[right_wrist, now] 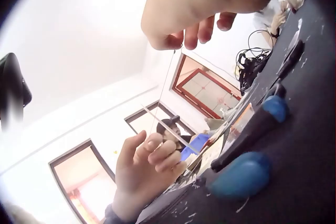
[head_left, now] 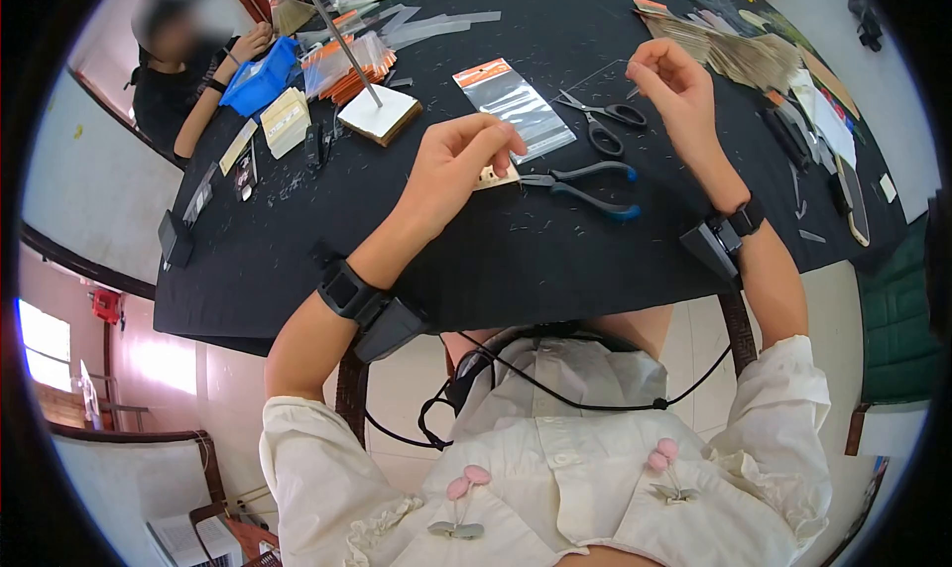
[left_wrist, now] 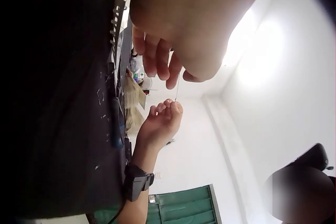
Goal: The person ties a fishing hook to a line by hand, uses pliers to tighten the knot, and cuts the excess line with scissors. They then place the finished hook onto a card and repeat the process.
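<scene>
A thin thread (left_wrist: 178,88) (right_wrist: 167,85) runs taut between the two hands. The left hand (head_left: 461,163) (right_wrist: 149,169) is above a cream card (head_left: 498,178) with small holes, thumb and fingertips bent around one end of the thread. Raised over the table on the right, the right hand (head_left: 679,91) (left_wrist: 160,124) pinches the other end between thumb and forefinger. Blue-tipped pliers (head_left: 585,185) lie spread beside the card. Dark-handled scissors (head_left: 605,126) and a clear bag with an orange header (head_left: 516,106) lie between the hands.
A rod stands in a white-topped block (head_left: 379,116) left of the bag. Further left are orange-topped packets (head_left: 347,66), a blue tray (head_left: 260,76) and a seated person (head_left: 169,81). Brown packets (head_left: 739,56) and a phone (head_left: 853,200) lie right. Small clippings dot the black cloth.
</scene>
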Motion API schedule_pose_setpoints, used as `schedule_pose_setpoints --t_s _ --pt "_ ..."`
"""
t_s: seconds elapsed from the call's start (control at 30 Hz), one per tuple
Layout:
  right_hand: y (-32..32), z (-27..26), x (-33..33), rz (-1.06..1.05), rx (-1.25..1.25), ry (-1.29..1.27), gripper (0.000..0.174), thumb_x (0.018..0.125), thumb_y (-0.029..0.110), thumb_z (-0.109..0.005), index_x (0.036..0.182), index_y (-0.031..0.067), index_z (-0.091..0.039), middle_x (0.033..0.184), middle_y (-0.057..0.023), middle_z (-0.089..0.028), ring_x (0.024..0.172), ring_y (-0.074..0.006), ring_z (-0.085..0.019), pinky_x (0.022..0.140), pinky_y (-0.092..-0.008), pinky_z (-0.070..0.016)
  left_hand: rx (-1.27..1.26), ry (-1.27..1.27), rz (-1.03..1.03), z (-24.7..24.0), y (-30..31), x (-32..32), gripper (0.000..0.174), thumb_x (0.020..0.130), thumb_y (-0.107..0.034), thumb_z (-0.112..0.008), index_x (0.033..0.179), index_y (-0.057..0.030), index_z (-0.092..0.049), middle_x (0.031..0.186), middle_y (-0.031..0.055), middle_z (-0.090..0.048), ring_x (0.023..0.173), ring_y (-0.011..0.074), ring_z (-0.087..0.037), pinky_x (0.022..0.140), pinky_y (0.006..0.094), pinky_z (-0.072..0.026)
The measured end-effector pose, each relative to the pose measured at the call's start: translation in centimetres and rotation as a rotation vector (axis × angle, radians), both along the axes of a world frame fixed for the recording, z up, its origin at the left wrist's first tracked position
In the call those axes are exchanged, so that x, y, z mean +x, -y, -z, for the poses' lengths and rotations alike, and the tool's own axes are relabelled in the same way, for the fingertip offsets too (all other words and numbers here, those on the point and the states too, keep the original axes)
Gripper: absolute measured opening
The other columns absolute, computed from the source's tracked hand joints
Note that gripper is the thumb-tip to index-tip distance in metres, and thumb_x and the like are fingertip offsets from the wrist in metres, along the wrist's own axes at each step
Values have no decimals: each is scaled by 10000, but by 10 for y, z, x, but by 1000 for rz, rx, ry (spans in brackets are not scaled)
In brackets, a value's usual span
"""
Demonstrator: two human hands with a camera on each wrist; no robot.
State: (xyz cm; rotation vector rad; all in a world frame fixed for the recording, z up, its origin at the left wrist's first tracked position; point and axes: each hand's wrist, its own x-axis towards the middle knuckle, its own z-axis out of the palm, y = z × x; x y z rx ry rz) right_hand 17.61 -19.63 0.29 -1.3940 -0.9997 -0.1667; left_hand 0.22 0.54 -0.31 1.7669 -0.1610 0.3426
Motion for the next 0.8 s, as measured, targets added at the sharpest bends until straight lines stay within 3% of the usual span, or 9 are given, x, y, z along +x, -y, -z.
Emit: schedule_pose_setpoints --t_s 0.13,0.2,0.4,0.47,0.7,0.77,0.8 --pt "2 0 4 15 -9 -28 52 834 96 -620 858 58 -593 738 63 -562 672 7 -493 603 -149 -369 -63 -99 -31 -4 0 -3 302 920 -235 -462 813 -22 -647 615 7 -525 619 72 -496 647 222 -408" --pt "3 -4 -2 -77 -48 -71 55 832 104 -625 857 63 -597 729 69 -558 654 11 -475 584 -148 -354 -80 -124 -38 -5 0 -3 297 918 -228 -464 813 -21 -649 612 5 -523 620 72 -496 647 221 -408" --pt "0 0 -9 -146 -218 90 55 828 121 -630 860 85 -607 700 79 -544 598 12 -429 541 -152 -317 103 -120 -55 -2 -5 -1 250 860 -189 -534 814 13 -674 657 19 -573 654 66 -521 632 217 -426" --pt "-2 1 -12 -152 -219 91 59 829 127 -632 862 84 -608 700 76 -549 594 11 -432 540 -152 -318 258 -174 -57 -5 -8 -2 261 877 -193 -515 907 9 -678 791 36 -625 749 88 -533 719 220 -432" --pt "-2 -6 -22 -233 -243 -39 74 827 124 -633 870 69 -607 710 47 -586 620 -7 -494 550 -165 -360 420 -49 -180 -5 -31 3 269 832 -233 -566 959 -27 -683 859 92 -660 782 135 -590 721 275 -469" --pt "-1 -15 -32 -272 -262 -46 79 828 125 -634 874 67 -607 713 38 -594 626 -16 -510 551 -171 -373 478 -184 -108 -12 -41 1 280 851 -205 -569 1023 2 -647 973 111 -651 938 175 -592 862 291 -437" --pt "-3 -21 -37 -312 -280 -50 84 829 127 -634 877 64 -608 717 28 -601 632 -24 -525 551 -177 -386 458 -250 -99 -17 -43 0 303 839 -222 -595 1047 -6 -639 1016 111 -638 952 182 -581 879 299 -428"
